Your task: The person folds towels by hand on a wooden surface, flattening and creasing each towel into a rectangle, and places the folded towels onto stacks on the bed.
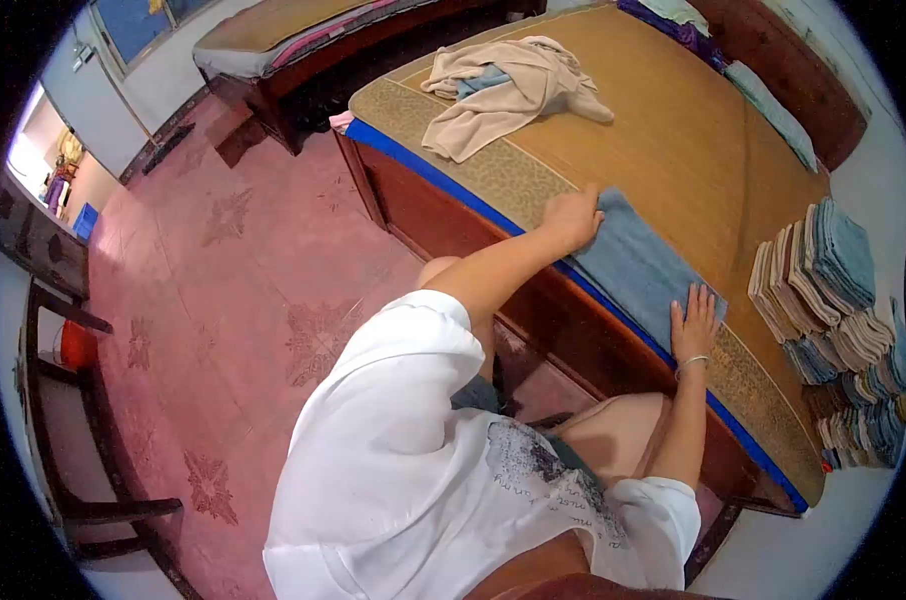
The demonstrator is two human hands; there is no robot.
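A blue-grey towel (633, 262), folded into a long strip, lies along the near edge of the bed. At its left end my left hand (573, 222) is closed, fingers curled at the towel's edge. My right hand (695, 325) rests flat with fingers apart on the towel's right end. Farther back on the bed sits a loose heap of beige towels (518, 90) with a bit of blue cloth (483, 80) among them. Tall stacks of folded towels (818, 265), beige, brown and blue, rise at the right side of the bed.
The bed has a tan mat (663, 130) with a blue border and a dark wooden headboard (788, 60). Another bed (273, 50) stands at the back left. A wooden chair (103, 510) and a red bucket (78, 345) are at the left on the pink tiled floor (233, 290).
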